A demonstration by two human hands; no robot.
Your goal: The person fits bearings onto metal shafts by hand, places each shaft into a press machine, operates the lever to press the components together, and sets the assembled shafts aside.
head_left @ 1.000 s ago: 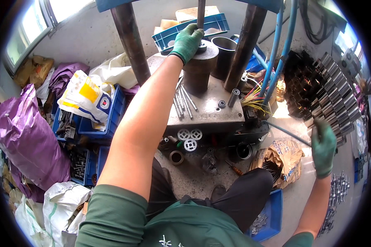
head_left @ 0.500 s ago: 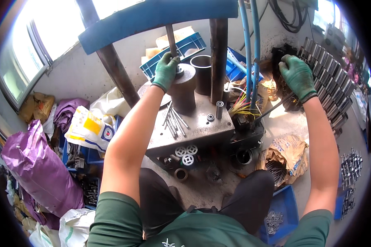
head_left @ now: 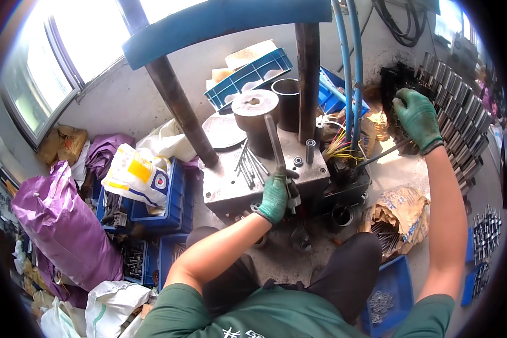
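Drawing away from the round block [head_left: 257, 125] above the centre of the frame, our left hand [head_left: 275, 197] now sits at mid-frame, closed round the metal shaft [head_left: 274, 142], which tilts upward from it. The block's top, covered half a second ago, shows bare, so we judge the shaft freed from it. At upper right, our right hand [head_left: 419, 115] is near the slanting lever [head_left: 386, 153]; we cannot tell whether it grips it.

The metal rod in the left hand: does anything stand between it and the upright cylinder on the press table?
Nothing visible does. The metal rod tilts up from the left hand, its upper end overlapping the upright cylinder in view; whether they touch cannot be told. Thin rods lie to its left.
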